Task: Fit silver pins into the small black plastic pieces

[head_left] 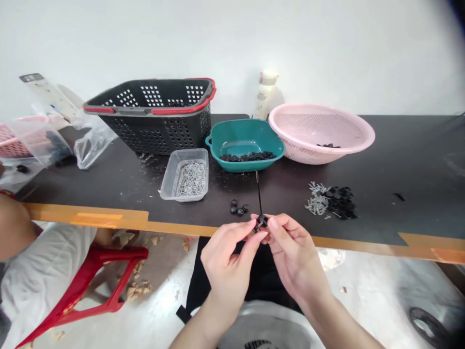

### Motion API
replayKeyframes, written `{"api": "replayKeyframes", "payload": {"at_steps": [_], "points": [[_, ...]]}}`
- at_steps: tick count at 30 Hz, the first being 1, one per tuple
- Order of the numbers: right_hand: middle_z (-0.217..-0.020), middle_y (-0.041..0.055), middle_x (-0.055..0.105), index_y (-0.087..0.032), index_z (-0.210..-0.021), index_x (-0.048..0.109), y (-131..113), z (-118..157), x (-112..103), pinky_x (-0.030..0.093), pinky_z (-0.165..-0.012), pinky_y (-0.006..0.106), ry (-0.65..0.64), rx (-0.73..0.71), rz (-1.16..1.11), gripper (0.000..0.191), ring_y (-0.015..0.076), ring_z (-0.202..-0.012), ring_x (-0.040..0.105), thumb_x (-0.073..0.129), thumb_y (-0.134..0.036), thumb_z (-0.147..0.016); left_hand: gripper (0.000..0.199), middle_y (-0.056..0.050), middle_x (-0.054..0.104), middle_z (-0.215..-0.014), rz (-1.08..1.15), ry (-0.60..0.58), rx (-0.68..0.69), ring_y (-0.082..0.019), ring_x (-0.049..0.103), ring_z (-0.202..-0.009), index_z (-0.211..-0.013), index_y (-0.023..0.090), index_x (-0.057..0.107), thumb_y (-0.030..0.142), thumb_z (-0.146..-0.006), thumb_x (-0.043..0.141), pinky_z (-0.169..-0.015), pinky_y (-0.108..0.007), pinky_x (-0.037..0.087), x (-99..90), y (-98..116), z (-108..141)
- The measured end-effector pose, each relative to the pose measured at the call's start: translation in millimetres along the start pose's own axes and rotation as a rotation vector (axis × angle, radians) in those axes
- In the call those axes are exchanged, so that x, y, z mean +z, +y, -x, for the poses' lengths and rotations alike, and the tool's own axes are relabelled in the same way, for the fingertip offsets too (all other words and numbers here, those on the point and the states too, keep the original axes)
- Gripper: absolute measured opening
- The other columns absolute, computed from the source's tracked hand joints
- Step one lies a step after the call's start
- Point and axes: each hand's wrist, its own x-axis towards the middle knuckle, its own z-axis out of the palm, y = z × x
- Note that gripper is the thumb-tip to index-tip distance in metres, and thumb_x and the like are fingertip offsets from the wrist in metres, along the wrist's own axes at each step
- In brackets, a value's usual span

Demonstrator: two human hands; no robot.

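Note:
Just over the table's front edge, my left hand (232, 257) and my right hand (294, 252) meet with closed fingertips around a small black plastic part (262, 221). A bit of silvery metal, perhaps a pin, shows at the left fingertips. A thin dark rod (259, 191) runs from the part back toward the teal basin (247, 166); whether it is joined to the part I cannot tell. Beyond my left hand lie several round black wheels (240, 211). Right of my right hand are a pile of metal pins (317, 204) and a pile of black parts (340, 201).
A clear tub (166, 186) of pins sits left of the teal basin, which holds black pieces. Behind stand a black basket (163, 131), a white bottle (266, 94) and a pink colander (323, 154). At left, another person (39, 276) sits by a red stool (118, 286).

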Motion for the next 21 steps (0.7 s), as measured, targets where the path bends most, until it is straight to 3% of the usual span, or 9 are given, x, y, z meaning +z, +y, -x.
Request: {"api": "replayKeyframes", "payload": {"at_steps": [6,11,21], "points": [[-0.083,-0.0002,0.076,-0.026,-0.079,0.076,2,3,-4,0.054,-0.074,0.018,-0.022,-0.078,0.144,0.005,0.0130,-0.083,0.069,0.078,-0.031,-0.078,0.024,0.001,0.076,-0.086,-0.054,0.016,0.054,-0.014,0.070,-0.074,-0.094,0.023,0.073,0.008,-0.076,0.073,-0.069,-0.025,0.059,-0.8,-3,2],[-0.090,0.0009,0.077,-0.027,-0.081,0.077,-3,5,-7,0.056,-0.080,0.022,-0.046,-0.093,0.263,0.002,0.0152,-0.085,0.070,0.077,-0.029,-0.079,0.025,0.002,0.076,-0.086,-0.056,0.031,0.077,-0.013,0.070,-0.073,-0.094,0.023,0.073,0.007,-0.075,0.074,-0.070,-0.025,0.058,-2.9,-3,2],[-0.090,-0.0007,0.077,-0.028,-0.081,0.077,-9,6,-9,0.057,-0.079,0.019,-0.046,-0.079,0.318,0.004,0.0137,-0.082,0.071,0.078,-0.029,-0.078,0.021,0.004,0.075,-0.080,-0.026,0.017,-0.082,-0.011,0.070,-0.064,-0.089,0.023,0.071,0.012,-0.072,0.078,-0.060,-0.020,0.059,-6.2,2,-1]]}}
